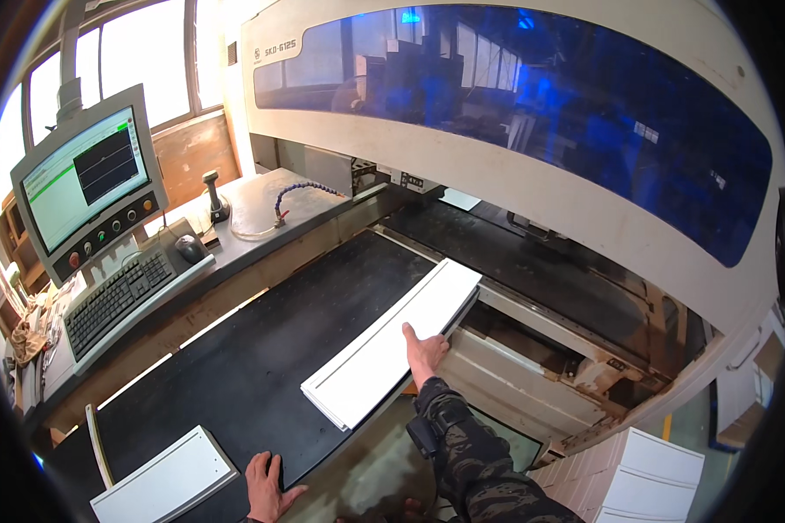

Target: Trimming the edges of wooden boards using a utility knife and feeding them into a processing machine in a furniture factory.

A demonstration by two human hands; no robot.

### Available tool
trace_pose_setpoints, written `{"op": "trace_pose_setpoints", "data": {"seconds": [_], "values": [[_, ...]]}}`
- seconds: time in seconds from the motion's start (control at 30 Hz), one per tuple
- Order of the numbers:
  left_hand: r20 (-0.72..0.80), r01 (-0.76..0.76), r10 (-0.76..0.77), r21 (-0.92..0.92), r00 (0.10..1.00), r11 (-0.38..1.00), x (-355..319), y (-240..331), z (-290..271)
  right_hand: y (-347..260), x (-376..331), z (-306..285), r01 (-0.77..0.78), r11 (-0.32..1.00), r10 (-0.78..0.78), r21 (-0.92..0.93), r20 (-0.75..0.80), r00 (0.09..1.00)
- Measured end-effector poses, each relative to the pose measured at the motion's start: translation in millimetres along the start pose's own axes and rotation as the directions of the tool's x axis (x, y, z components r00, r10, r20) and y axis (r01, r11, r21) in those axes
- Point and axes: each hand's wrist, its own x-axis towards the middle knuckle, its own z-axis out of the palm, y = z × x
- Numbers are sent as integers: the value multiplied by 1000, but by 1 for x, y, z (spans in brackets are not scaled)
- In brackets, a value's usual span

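Observation:
A small stack of long white panels (384, 349), with a groove along the top face, lies slantwise on the black table (262, 331). My right hand (426, 353) grips the stack's right long edge, thumb on top and fingers bent at the side; the fingers' undersides are hidden. At the table's front edge, my left hand (269, 490) is open with its fingers apart, holding nothing. Just left of it lies a shorter white panel or stack (167, 478) with small holes near its end.
A large machine with a blue window (515, 87) spans the back. On the left are a monitor (87, 179), keyboard (118, 301), mouse (189, 248), handheld scanner (215, 196) and blue jointed hose (301, 186). Stacked white panels (654, 479) stand at lower right. A metal rail (532, 314) crosses beyond the table.

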Motion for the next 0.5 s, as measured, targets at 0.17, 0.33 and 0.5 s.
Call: {"op": "trace_pose_setpoints", "data": {"seconds": [0.17,0.33,0.5], "values": [[-24,37,-37,-6,999,999,2,3,2,5,6,3,1,1000,-1,18,3,1000],[-28,43,-42,16,999,999,1,2,4,0,1,4,-3,1000,3,4,-6,1000],[-2,60,-60,27,998,998,3,4,4,3,5,5,8,1000,-9,-28,-38,999]]}}
